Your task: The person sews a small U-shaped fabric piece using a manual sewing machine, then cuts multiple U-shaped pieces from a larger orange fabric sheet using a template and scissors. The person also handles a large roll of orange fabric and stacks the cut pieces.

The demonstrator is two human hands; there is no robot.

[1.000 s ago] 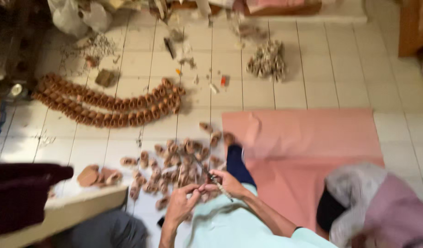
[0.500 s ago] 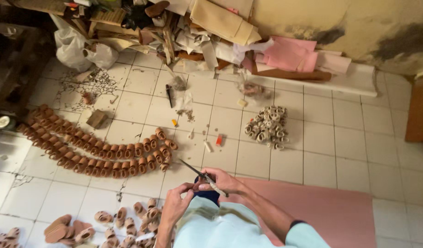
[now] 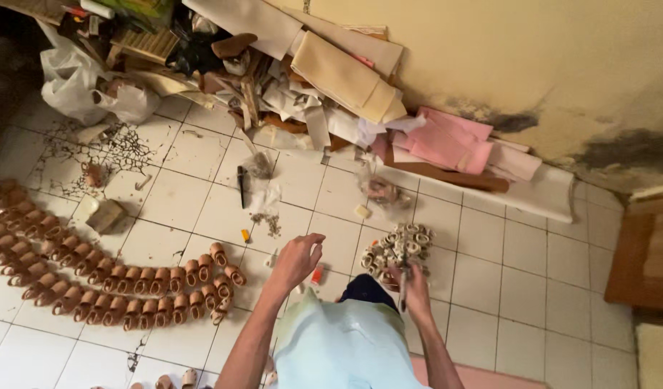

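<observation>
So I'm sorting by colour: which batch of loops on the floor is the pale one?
The small heap by the right hand; the long rows left are brown.

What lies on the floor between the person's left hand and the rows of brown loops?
In the head view, only bare white tile separates the left hand from the near end of the brown loops. A small orange bit lies just above that stretch.

Against the far wall on my left slumps a white plastic bag, crumpled and knotted, on the white floor tiles. Nearer the middle, a small clear plastic bag lies on the tiles beside a dark tool, and another clear bag with brownish contents sits just beyond the pale ring pile. I see no labels, signs or screens.
</observation>
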